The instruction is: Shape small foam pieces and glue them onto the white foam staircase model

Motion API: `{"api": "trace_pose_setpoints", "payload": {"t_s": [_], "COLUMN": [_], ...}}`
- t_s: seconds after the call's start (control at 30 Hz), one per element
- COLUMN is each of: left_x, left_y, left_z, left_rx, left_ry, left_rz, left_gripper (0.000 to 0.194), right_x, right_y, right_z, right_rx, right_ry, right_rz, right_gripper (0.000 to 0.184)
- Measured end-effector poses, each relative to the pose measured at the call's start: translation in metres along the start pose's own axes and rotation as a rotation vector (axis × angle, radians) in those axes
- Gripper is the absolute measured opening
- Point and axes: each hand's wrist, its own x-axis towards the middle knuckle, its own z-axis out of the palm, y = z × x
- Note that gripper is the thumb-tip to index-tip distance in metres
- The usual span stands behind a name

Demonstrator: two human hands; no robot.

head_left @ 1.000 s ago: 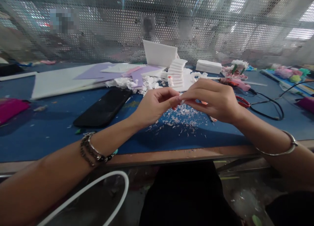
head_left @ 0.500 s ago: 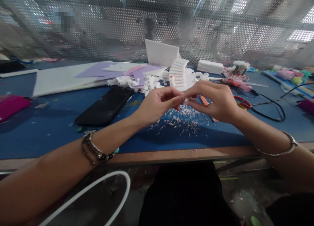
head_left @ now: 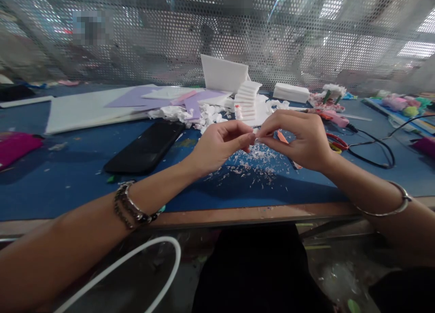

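The left hand (head_left: 215,146) and the right hand (head_left: 301,138) meet above the blue desk (head_left: 112,199), near the middle of its front edge. The grip of each hand is closed, thumb against finger, on one small white piece (head_left: 257,140); the fingertips hide most of it, so its exact shape I cannot tell. Below the hands, fine white shavings (head_left: 260,168) are scattered toward the front edge. Just beside the right hand lies a narrow orange strip-like object (head_left: 283,138), partly covered by the fingers. To the left of the left hand, a flat black rectangular phone (head_left: 145,149) rests at an angle to the front edge. Farther toward the back edge there are crumpled white scraps (head_left: 210,116), a ridged stack of white strips (head_left: 246,100) and an upright white flat board (head_left: 224,73).
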Motion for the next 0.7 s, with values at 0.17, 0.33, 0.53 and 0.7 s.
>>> {"api": "trace_pose_setpoints", "payload": {"t_s": [0.17, 0.33, 0.53, 0.7], "left_x": [-0.003, -0.007, -0.009, -0.007], "left_y": [0.006, 0.009, 0.009, 0.013], "left_z": [0.005, 0.007, 0.006, 0.006], "left_rx": [0.035, 0.161, 0.137, 0.189], "left_ry": [0.064, 0.14, 0.093, 0.131], "left_rz": [0.081, 0.179, 0.307, 0.215], "left_gripper": [0.016, 0.013, 0.011, 0.011], "right_x": [0.0, -0.001, 0.0, 0.0], "right_y": [-0.006, -0.008, -0.007, -0.004], "right_z": [0.008, 0.013, 0.014, 0.011], "right_rx": [0.273, 0.43, 0.483, 0.468], "right_ry": [0.092, 0.12, 0.136, 0.124], "right_rz": [0.251, 0.354, 0.339, 0.33], "right_gripper": [0.008, 0.018, 0.016, 0.013]}}
